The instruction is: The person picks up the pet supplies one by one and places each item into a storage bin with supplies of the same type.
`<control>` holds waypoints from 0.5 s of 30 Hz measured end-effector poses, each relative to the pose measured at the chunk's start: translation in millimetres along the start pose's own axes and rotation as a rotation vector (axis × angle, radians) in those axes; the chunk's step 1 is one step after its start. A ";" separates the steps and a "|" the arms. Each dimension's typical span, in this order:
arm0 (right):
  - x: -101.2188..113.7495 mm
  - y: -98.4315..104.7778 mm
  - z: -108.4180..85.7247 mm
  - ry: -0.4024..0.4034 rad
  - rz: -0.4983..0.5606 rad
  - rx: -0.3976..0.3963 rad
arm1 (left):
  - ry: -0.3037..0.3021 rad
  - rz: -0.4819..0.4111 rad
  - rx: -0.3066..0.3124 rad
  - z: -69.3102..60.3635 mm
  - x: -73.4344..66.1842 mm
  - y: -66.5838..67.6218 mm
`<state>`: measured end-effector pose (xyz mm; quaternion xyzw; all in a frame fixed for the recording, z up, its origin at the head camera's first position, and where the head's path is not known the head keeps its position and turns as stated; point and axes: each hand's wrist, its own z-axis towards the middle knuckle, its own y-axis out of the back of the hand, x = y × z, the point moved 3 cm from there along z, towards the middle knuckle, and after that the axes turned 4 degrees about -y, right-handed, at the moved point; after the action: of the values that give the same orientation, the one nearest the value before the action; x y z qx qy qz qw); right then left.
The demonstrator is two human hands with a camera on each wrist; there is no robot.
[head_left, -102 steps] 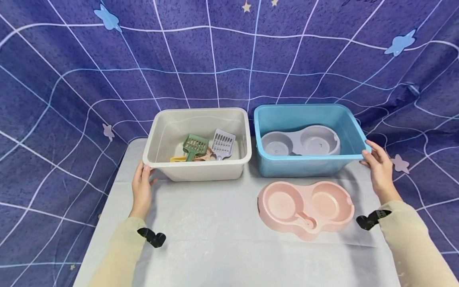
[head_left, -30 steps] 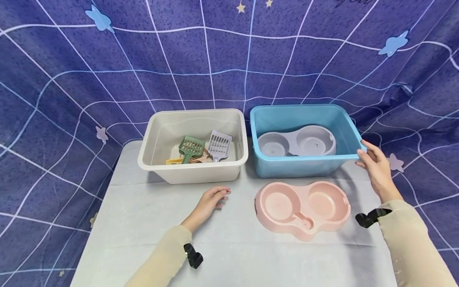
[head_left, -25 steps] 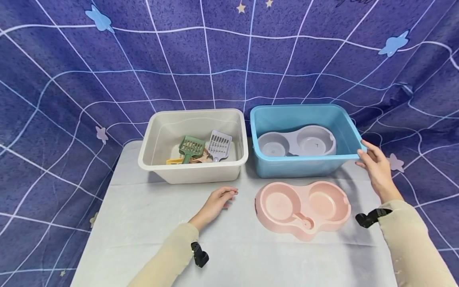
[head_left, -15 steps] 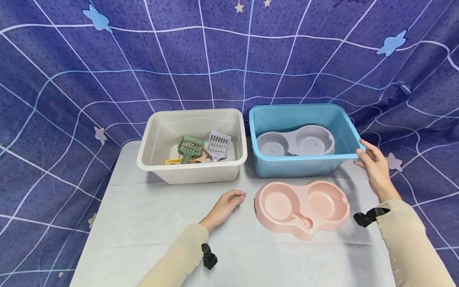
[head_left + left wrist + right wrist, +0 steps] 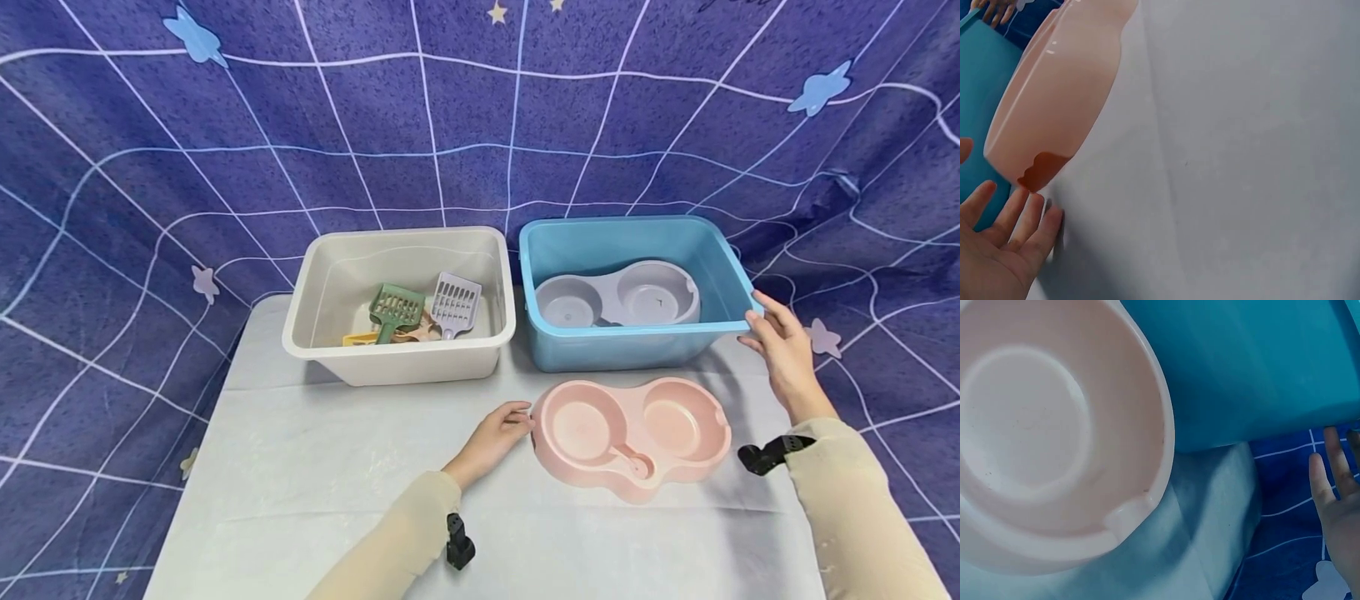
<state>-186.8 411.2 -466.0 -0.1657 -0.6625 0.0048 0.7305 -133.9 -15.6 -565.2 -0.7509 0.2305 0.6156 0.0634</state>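
A pink double pet bowl (image 5: 637, 412) lies on the table in front of a blue plastic tub (image 5: 615, 353). At the bowl's left end is my left hand (image 5: 489, 440), its fingertips at the wall. The left wrist view shows those fingers (image 5: 1032, 215) extended and spread just beside the bowl's scalloped notch. My right hand (image 5: 787, 358) touches the front right corner of the tub's rim with thumb and fingertips. Its fingers (image 5: 1338, 459) look straight in the right wrist view, where the thumb is out of sight. A grey double pet bowl (image 5: 611, 293) sits inside the tub.
Left of the blue tub stands an off-white tub (image 5: 416, 367). It holds a green slotted litter scoop (image 5: 396, 307), a pale lilac one (image 5: 455, 304), and a yellow piece (image 5: 360, 339) partly hidden by the rim. Behind hangs a blue curtain (image 5: 375, 108) with grid lines.
My left hand has left the off-white tub's front left corner and travelled right across the table to the pink bowl. My right hand stays at the blue tub's corner.
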 end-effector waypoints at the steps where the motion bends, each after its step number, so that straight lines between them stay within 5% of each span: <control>1: 0.0 -0.1 0.0 -0.002 0.000 -0.002 | 0.002 -0.003 -0.003 0.4 0.6 -1.9; 15: -1.6 -1.4 -1.0 0.003 0.036 -0.023 | 0.017 0.019 -0.069 1.7 -8.0 -20.9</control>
<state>-186.3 409.3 -467.3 -0.1857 -0.6582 0.0101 0.7295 -127.7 5.8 -561.9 -0.7555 0.2168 0.6175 0.0296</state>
